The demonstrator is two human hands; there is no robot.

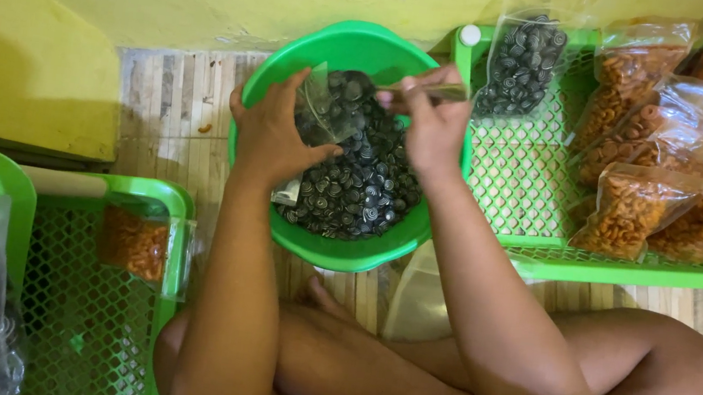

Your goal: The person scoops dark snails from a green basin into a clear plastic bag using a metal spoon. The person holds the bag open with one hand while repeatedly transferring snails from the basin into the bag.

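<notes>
My left hand (273, 137) pinches a thin, floppy plastic bag (325, 103) open at its mouth while my right hand (433, 127) grips a spoon (429, 90) over the bowl (335, 250) of small, brittle-looking striped snacks (361, 190).

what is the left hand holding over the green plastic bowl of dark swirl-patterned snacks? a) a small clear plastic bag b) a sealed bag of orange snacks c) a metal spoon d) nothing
a: the left hand pinches a small clear plastic bag open over the round green plastic bowl of dark swirl-patterned snacks, while the right hand brings a spoon-like scoop to it.
</notes>
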